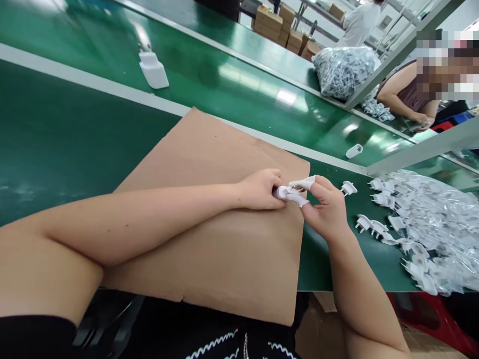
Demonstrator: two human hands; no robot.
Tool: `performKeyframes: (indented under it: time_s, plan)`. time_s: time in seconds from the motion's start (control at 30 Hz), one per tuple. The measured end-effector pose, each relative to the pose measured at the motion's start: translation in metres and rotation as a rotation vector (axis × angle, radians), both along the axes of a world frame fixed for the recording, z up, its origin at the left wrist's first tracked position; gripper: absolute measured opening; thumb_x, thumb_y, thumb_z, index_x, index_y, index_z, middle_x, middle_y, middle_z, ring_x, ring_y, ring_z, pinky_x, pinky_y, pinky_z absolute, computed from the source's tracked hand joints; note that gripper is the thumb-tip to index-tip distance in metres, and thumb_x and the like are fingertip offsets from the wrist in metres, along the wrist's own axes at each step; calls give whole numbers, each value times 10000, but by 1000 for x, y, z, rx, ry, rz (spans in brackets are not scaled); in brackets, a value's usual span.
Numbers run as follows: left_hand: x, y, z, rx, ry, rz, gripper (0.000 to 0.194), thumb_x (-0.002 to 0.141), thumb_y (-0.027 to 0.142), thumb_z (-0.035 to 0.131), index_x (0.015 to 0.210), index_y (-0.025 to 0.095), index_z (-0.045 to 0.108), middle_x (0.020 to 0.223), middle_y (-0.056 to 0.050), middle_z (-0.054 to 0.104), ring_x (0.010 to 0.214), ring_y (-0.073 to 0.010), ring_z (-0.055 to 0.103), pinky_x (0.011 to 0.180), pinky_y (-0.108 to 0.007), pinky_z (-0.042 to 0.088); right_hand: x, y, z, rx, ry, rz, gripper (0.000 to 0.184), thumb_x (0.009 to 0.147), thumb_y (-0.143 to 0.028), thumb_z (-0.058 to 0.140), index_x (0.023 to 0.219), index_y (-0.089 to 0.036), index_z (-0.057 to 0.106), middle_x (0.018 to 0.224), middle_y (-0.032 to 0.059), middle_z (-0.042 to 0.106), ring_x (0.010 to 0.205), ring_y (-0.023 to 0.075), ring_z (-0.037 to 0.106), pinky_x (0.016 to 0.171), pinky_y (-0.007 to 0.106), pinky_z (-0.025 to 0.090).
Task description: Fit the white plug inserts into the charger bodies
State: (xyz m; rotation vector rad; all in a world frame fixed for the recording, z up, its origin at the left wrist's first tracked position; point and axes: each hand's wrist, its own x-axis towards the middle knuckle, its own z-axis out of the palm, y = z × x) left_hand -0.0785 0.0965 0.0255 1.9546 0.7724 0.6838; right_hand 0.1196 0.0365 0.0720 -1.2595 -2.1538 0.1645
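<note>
Above the right part of a brown cardboard sheet [224, 239], my two hands meet. My left hand [262, 189] is closed around a small white charger [279, 192], mostly hidden by the fingers. From the other side, my right hand [326, 202] pinches the charger between thumb and index finger. White covers [305, 183] wrap those two fingertips. Just right of this hand lies a loose white plug piece [349, 188] with its pins showing. More such plug pieces [376, 228] are scattered farther right on the green table.
A clear plastic bag [445, 224] spills white plug pieces at the right. On the green belt [243, 89] lie a white charger [154, 71] and a smaller white charger [354, 151]. A metal post [404, 55] rises beyond. Another person [407, 89] works across the belt near a full bag [346, 72].
</note>
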Motion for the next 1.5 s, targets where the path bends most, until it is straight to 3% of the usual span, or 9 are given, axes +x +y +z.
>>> performKeyframes:
  time_s: [0.17, 0.57, 0.73, 0.9, 1.07, 1.17, 1.27, 1.5]
  plan:
    - [0, 0, 3, -56, 17, 14, 118, 732, 269, 773, 681, 182, 712, 935, -26, 616, 764, -163, 624, 678, -324, 486, -1, 1, 0, 35, -85, 15, 126, 896, -174, 668, 915, -267, 750, 856, 55, 639, 860, 256, 639, 736, 397, 518]
    - [-8, 12, 8, -40, 48, -127, 168, 702, 327, 814, 653, 195, 721, 973, -25, 615, 828, -179, 631, 700, -311, 498, -3, 12, 12, -132, -95, 124, 184, 856, -130, 607, 826, -245, 747, 781, 39, 553, 747, 211, 547, 638, 354, 437]
    - [-8, 11, 5, -45, 48, -132, 154, 725, 331, 801, 690, 196, 737, 978, -25, 611, 834, -177, 627, 727, -307, 496, -8, 3, 5, -79, -85, 1, 154, 802, -127, 643, 782, -245, 738, 720, 19, 496, 678, 196, 509, 629, 355, 417]
    - [-7, 6, 0, 0, -8, -73, 143, 782, 320, 758, 742, 186, 728, 944, -37, 612, 809, -175, 617, 709, -298, 488, -14, 0, -15, -107, 170, -119, 107, 855, -233, 712, 948, -264, 755, 823, 20, 592, 786, 216, 603, 758, 397, 537]
    - [-6, 0, 2, -45, -202, -47, 145, 856, 307, 678, 928, 182, 696, 920, -27, 678, 858, -175, 633, 758, -282, 499, -4, 12, -21, -278, 474, 54, 376, 824, -419, 848, 1163, -308, 731, 1194, 57, 675, 1083, 265, 672, 944, 463, 600]
    - [-6, -4, 6, -57, -368, -88, 141, 862, 283, 659, 949, 174, 666, 906, -36, 687, 810, -155, 621, 733, -273, 500, 1, 10, -15, -166, 419, 40, 363, 824, -452, 859, 1144, -316, 759, 1129, 65, 691, 1087, 285, 669, 957, 490, 600]
    - [-7, -9, 11, 57, -475, -128, 159, 866, 286, 646, 982, 180, 669, 971, -71, 697, 819, -169, 620, 764, -305, 518, 0, 2, -9, -37, 374, 8, 336, 856, -446, 833, 1165, -335, 761, 1099, 68, 693, 1038, 290, 678, 934, 503, 605]
    - [-14, -16, 20, 165, -490, -171, 391, 882, 402, 614, 1226, 227, 674, 1127, -101, 717, 1032, -276, 671, 912, -419, 556, -3, -9, -9, 114, 357, 19, 321, 875, -360, 808, 1189, -377, 743, 1133, 70, 690, 1073, 320, 681, 935, 532, 599]
